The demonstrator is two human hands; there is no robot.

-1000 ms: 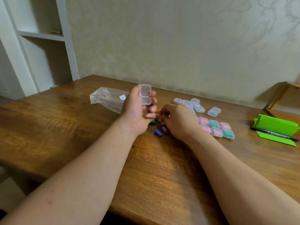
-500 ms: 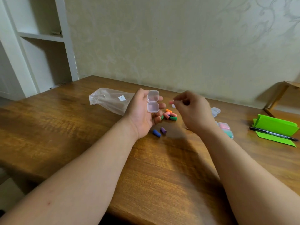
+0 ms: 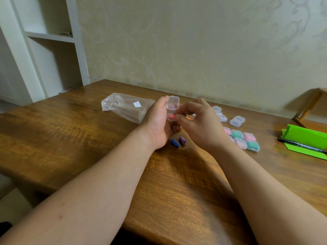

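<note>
"Above the table [image 3: 88, 138], just over the loose plugs, what does the left hand [image 3: 157, 126] have?" asks the first.

"It grips a small clear box [image 3: 173, 103], thumb on one side and curled fingers behind, lid tipped up on its hinge," says the second. "The right hand [image 3: 201, 126] pinches a pink plug [image 3: 171, 117] between thumb and forefinger, its other fingers loosely spread, and sets it into the lower half."

"How should that plug handle?"

"It looks like foam: very light, soft, likely to squash and spring back. A gentle pinch at its middle should do. Pressed hard, it may pop out again."

"And the box?"

"Thin, stiff plastic, probably slick. It is best held by the base walls, so the lid is free to snap down."

"What else lies close?"

"A blue plug [image 3: 175, 143] and a purple plug [image 3: 182, 140] lie just beside the left wrist. Filled boxes [image 3: 247, 140] sit to the right."
</note>
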